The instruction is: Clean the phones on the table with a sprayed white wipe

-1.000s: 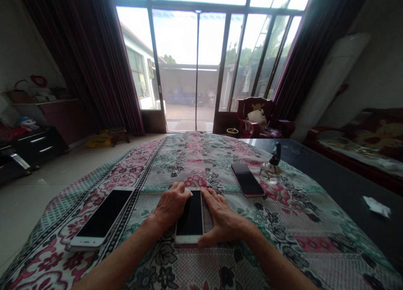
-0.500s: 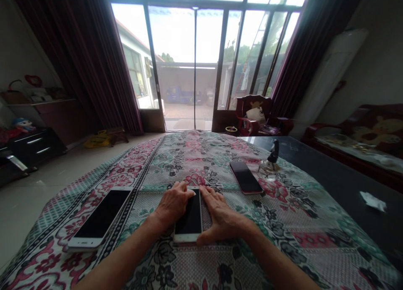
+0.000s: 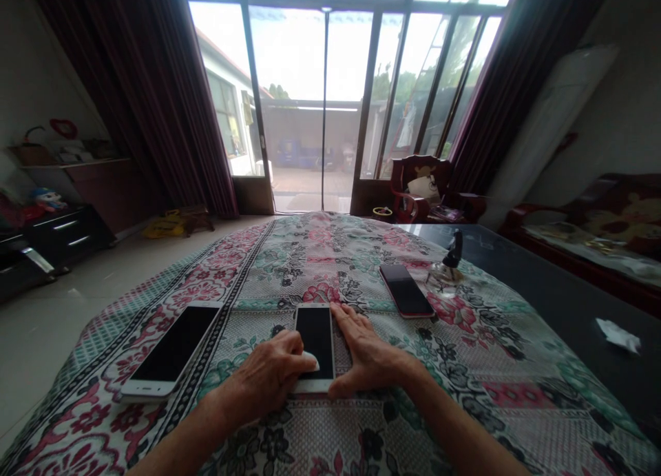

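A white smartphone (image 3: pixel 316 335) with a dark screen lies face up on the patterned cloth in front of me. My left hand (image 3: pixel 276 366) is closed over its lower left part, pinching a small white piece of tissue (image 3: pixel 312 361) against the screen; its fingertips are partly hidden. Along the phone's right edge lies my right hand (image 3: pixel 364 352), fingers stretched forward and flat, with the thumb at the lower right corner. To the left rests a larger white smartphone (image 3: pixel 173 348), and a dark phone with a reddish edge (image 3: pixel 406 291) lies to the right.
A clear spray bottle with a black nozzle (image 3: pixel 450 262) stands beyond the dark phone. The floral tablecloth (image 3: pixel 289 255) covers most of the dark table (image 3: pixel 558 304). A crumpled white paper (image 3: pixel 618 335) lies at the right. A wooden chair (image 3: pixel 421 180) stands near the glass doors.
My left hand has slid from the top of the white phone down to its lower screen, with the tissue. My right hand stays along the right edge. The view has shifted slightly.
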Demonstrator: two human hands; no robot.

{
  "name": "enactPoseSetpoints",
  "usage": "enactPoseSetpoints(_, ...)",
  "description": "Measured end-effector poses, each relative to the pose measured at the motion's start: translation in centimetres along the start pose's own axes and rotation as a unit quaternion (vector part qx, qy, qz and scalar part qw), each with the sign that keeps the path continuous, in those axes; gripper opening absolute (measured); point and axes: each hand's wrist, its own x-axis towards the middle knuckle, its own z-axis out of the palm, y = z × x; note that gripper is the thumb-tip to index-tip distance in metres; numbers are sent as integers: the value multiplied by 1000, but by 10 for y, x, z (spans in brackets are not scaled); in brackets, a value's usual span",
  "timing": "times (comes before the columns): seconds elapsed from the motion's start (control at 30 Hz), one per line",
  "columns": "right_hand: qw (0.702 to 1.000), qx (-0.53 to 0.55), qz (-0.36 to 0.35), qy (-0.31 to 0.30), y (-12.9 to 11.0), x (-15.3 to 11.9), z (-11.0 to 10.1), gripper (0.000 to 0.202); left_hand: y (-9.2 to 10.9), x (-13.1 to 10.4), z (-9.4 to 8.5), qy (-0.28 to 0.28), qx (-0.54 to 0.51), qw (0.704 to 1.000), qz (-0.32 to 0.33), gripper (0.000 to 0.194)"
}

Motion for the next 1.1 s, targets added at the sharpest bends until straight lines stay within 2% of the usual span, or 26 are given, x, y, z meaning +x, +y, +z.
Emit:
enactPoseSetpoints(0.13,1000,6,8,-5,-2,-1,-1,140,1,-3,-15,-69,-28,997,15,25)
enactPoseSetpoints(0.2,1000,8,6,-6,-2,0,-2,139,-2,0,-18,-77,-38,996,15,25)
enactPoseSetpoints(0.37,1000,5,-4,1,1,1,0,135,-24,20,-7,16,-2,999,-48,25)
enactPoseSetpoints(0.47,1000,10,-4,-4,1,0,0,133,-35,38,2,53,18,995,-84,29)
enactPoseSetpoints(0.63,1000,5,2,-7,-1,0,-1,133,-40,58,5,72,45,987,-135,31)
enactPoseSetpoints(0.9,1000,-4,11,-9,-6,-1,-3,135,-35,57,7,96,114,959,-240,29)
enactPoseSetpoints(1.0,1000,-10,8,-6,-5,-1,-2,133,-28,59,9,89,125,964,-219,32)
enactPoseSetpoints(1.1,1000,-15,6,4,-4,-1,1,132,-26,60,7,59,84,985,-139,31)
